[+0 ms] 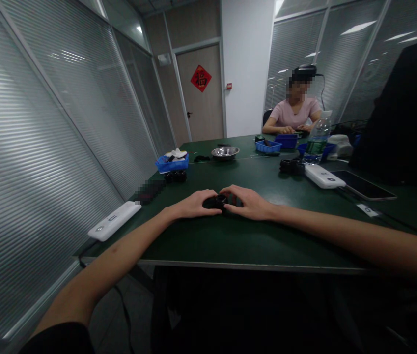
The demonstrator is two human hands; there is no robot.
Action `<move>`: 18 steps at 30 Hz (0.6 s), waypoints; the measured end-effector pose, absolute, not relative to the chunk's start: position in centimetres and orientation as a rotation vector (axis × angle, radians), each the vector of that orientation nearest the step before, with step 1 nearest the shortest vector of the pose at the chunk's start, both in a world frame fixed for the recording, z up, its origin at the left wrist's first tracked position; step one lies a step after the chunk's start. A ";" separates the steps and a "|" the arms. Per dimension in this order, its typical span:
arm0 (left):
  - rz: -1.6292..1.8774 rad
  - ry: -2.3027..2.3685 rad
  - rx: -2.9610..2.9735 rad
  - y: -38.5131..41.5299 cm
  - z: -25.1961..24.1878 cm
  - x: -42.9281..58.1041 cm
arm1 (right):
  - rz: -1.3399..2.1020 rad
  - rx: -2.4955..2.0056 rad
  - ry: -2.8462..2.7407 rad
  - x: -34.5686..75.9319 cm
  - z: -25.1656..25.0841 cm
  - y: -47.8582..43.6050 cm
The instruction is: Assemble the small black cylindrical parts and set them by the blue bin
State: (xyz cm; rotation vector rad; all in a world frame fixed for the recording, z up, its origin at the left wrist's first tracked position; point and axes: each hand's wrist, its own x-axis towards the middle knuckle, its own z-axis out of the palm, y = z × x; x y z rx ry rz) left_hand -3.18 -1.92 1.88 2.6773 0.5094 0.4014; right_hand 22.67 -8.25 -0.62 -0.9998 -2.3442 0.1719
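Both my hands meet low over the green table, around a small glossy black object with rounded parts; its kind cannot be made out. My left hand wraps thumb and fingers about its left side. From the right, my right hand closes on it with curved fingers, the thumb and fingertips at its edge. Fingers hide part of the object. Similar black pieces lie beyond my left hand, and more black pieces are to the right.
A blue basket with white items stands far left, near a metal bowl. White power banks flank me. On the right are a water bottle, a phone and a dark screen. A person sits across, near blue bins.
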 end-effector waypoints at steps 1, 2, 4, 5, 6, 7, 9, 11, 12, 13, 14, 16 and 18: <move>0.403 0.514 2.675 -1.9 1.9 -3.2 | 0.172 -1.002 -2.347 22.7 -0.6 -8.3; 0.405 0.517 2.673 -1.9 1.8 -3.2 | 0.171 -1.005 -2.348 22.7 -0.6 -8.3; 0.404 0.522 2.673 -1.9 1.8 -3.2 | 0.169 -1.010 -2.347 22.7 -0.6 -8.2; 0.399 0.523 2.674 -1.9 1.8 -3.2 | 0.171 -1.011 -2.348 22.7 -0.6 -8.2; 0.396 0.525 2.675 -1.9 1.8 -3.2 | 0.173 -1.010 -2.347 22.7 -0.6 -8.2; 0.394 0.526 2.676 -1.9 1.9 -3.2 | 0.177 -1.007 -2.347 22.7 -0.6 -8.2; 0.397 0.523 2.676 -1.8 1.9 -3.2 | 0.180 -0.999 -2.347 22.7 -0.6 -8.2; 0.398 0.514 2.675 -1.8 1.9 -3.3 | 0.174 -0.995 -2.343 22.7 -0.7 -8.1; 0.399 0.512 2.675 -1.8 1.9 -3.3 | 0.171 -0.995 -2.342 22.7 -0.8 -8.1; 0.404 0.512 2.673 -1.8 1.9 -3.3 | 0.168 -0.994 -2.341 22.7 -0.8 -8.1; 0.408 0.512 2.671 -1.8 1.9 -3.3 | 0.163 -0.994 -2.340 22.7 -0.8 -8.1; 0.413 0.511 2.666 -1.8 1.8 -3.3 | 0.162 -0.988 -2.340 22.7 -0.9 -8.0; 0.412 0.507 2.663 -1.9 1.8 -3.2 | 0.165 -0.980 -2.337 22.7 -0.9 -8.0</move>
